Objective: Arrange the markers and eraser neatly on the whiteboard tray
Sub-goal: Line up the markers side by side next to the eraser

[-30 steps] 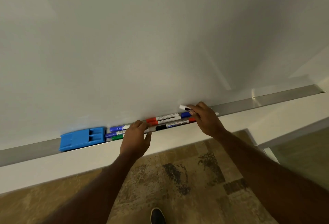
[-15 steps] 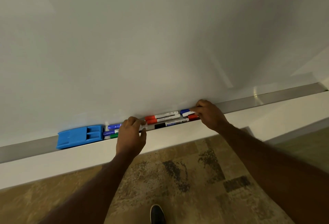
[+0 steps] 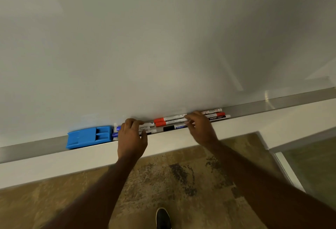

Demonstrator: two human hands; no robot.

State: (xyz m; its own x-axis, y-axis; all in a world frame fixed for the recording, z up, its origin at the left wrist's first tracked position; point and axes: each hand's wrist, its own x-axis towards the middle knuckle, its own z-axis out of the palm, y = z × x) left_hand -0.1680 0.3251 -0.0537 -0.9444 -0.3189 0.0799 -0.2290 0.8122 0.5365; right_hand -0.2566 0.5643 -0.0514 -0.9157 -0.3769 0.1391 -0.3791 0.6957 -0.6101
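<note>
mottled stone floor (image 3: 163, 178) at the bottom of the frame, a dark shoe (image 3: 163, 217) on it. above, the left hand (image 3: 131, 138) curls loosely on the blue-capped markers (image 3: 145, 128) beside the eraser (image 3: 89, 136); the right hand (image 3: 200, 128) pinches a red marker (image 3: 171, 118). all lie in the tray (image 3: 272, 104) at mid frame. best to nudge ends flush, pressing lightly. whiteboard (image 3: 163, 38) beyond.

left hand (image 3: 131, 138): bare, no ring or watch | right hand (image 3: 201, 128): bare | forearms: bare, sleeveless in view | shoe (image 3: 163, 218): black, rounded toe
</note>
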